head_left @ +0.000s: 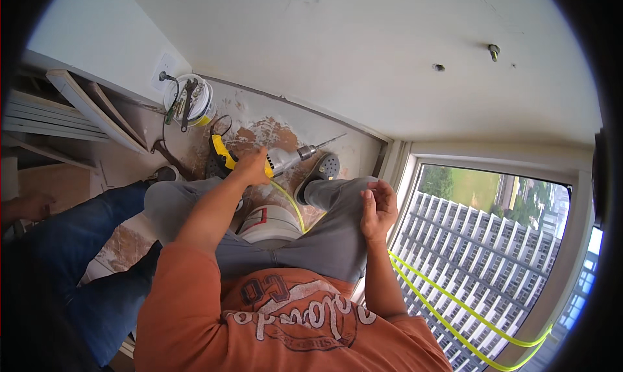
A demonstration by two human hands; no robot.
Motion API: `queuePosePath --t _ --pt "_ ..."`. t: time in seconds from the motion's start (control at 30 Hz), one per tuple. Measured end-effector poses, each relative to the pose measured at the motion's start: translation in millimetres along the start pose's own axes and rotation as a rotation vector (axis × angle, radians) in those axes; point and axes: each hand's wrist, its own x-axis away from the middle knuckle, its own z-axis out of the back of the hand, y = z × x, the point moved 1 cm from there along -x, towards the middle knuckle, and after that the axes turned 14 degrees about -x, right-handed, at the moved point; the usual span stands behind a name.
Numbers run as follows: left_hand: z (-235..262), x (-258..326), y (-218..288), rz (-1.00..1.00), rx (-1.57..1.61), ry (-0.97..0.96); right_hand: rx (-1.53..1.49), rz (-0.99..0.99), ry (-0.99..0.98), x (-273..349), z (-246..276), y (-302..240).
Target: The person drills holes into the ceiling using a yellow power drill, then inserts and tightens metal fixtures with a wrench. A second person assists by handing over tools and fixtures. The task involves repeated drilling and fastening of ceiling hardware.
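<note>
My left hand (253, 167) is wrapped round the body of a yellow and grey power drill (283, 160). The drill lies sideways in front of my knees, its long bit (331, 140) pointing right, toward the wall's base, and touching nothing that I can see. Over my right knee, my right hand (379, 210) is raised with thumb and fingers curled in. Whether something small is pinched there I cannot make out. A yellow-green cord (292, 203) runs from near the drill down between my legs, past a white bucket (267, 224).
A white bucket of tools (206, 106) stands by a wall socket (165, 67) with a plug in it. Nearby lies what looks like a hammer (170, 154). Another person's jeans (97, 235) are close on my left. A bolt (494, 52) juts from the wall; a window (480, 242) is at right.
</note>
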Motion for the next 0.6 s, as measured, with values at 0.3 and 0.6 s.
queuePosePath --t 0.3,0.6 --pt "-79 -86 -21 -0.045 0.007 -0.026 0.129 -0.053 -0.006 -8 -6 -7" --pt "-131 -129 -44 -0.113 -0.039 0.194 0.472 -0.007 -0.052 -16 -10 -6"
